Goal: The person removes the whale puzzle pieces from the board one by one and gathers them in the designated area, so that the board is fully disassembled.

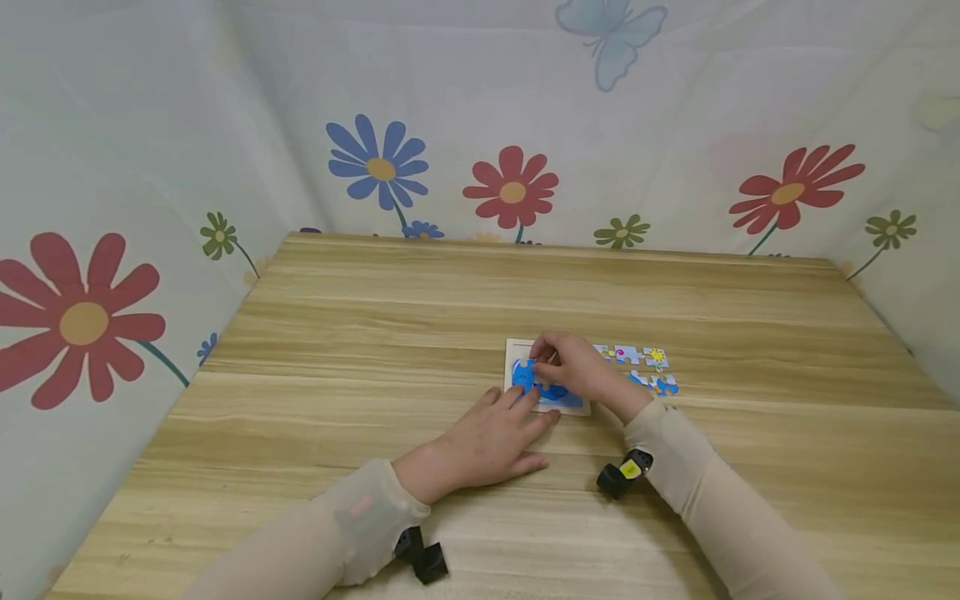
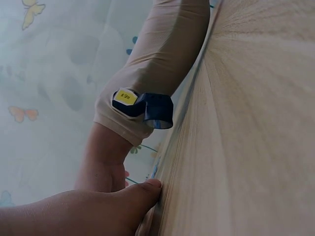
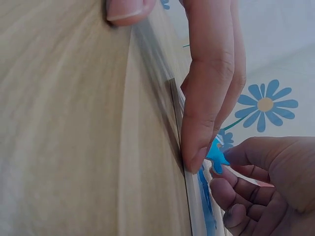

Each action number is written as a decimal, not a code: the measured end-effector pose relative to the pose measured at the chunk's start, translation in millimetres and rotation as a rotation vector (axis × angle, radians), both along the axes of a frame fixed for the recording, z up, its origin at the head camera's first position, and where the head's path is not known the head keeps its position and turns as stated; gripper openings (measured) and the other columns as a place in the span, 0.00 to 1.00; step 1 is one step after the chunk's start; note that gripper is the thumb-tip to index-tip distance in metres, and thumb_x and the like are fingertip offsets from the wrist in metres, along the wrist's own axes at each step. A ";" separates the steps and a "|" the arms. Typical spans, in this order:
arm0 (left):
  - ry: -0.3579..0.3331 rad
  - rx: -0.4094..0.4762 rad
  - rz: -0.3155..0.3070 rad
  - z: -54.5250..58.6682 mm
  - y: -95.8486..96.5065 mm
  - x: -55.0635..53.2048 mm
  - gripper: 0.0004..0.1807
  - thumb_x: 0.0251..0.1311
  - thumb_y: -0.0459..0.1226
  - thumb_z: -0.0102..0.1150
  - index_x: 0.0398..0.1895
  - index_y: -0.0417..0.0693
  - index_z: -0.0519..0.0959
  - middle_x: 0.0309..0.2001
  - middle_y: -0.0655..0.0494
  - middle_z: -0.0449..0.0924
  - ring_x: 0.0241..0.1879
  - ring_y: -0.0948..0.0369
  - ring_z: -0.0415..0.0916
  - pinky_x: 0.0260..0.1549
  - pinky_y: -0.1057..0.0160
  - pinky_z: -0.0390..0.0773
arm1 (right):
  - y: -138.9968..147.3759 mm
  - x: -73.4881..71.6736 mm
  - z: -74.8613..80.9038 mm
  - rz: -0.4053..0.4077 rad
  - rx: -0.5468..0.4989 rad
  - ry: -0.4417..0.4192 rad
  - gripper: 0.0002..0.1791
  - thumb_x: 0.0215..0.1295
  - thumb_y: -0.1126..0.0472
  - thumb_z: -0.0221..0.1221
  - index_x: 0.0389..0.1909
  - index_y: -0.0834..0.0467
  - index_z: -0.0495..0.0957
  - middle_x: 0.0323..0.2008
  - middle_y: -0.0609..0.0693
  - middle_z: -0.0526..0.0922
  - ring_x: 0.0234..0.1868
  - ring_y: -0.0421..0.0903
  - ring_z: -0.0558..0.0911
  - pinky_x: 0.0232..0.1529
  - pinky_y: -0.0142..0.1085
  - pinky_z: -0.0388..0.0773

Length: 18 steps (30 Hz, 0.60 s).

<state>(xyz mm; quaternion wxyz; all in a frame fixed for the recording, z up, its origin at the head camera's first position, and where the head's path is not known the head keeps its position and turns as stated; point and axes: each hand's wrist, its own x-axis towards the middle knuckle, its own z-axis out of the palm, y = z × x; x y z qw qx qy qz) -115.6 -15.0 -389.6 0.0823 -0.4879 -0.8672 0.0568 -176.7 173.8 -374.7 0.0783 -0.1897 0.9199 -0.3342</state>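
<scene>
Our left hand [image 1: 491, 437] lies palm down with fingers [image 1: 540, 426] spread, while our right hand [image 1: 573, 367] curls inward in a pinch.

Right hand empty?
No, the right wrist view shows the right hand pinching a blue puzzle piece.

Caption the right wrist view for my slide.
Right hand pinching a blue piece beside the left hand, at the edge of the board.

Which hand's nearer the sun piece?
Right. In the head view, the right hand is over the puzzle board, just left of the sun piece; the left hand is farther left and closer to the person, fingertips at the board.
</scene>
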 end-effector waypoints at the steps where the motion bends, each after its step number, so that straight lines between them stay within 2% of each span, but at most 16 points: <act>1: -0.001 0.002 0.000 0.0 0.2 0.0 0.33 0.66 0.63 0.42 0.68 0.59 0.67 0.64 0.49 0.69 0.62 0.53 0.67 0.54 0.52 0.74 | 0.0 0.3 0.1 0.000 -0.001 0.003 0.06 0.64 0.65 0.59 0.39 0.62 0.77 0.34 0.54 0.81 0.33 0.44 0.77 0.36 0.33 0.74; 11: 0.010 0.013 -0.003 -1.2 0.0 0.5 0.32 0.66 0.63 0.43 0.67 0.59 0.68 0.62 0.50 0.70 0.61 0.54 0.68 0.52 0.53 0.74 | -0.3 2.0 0.2 0.009 -0.025 0.007 0.04 0.63 0.66 0.60 0.37 0.60 0.76 0.31 0.52 0.79 0.28 0.41 0.75 0.32 0.31 0.73; 18: 0.010 0.007 0.001 -2.2 0.6 0.3 0.32 0.66 0.63 0.42 0.67 0.59 0.68 0.62 0.51 0.69 0.61 0.54 0.67 0.53 0.53 0.74 | 1.2 3.6 4.0 -0.008 -0.037 0.011 0.03 0.64 0.66 0.59 0.37 0.59 0.76 0.32 0.52 0.79 0.29 0.41 0.74 0.30 0.30 0.71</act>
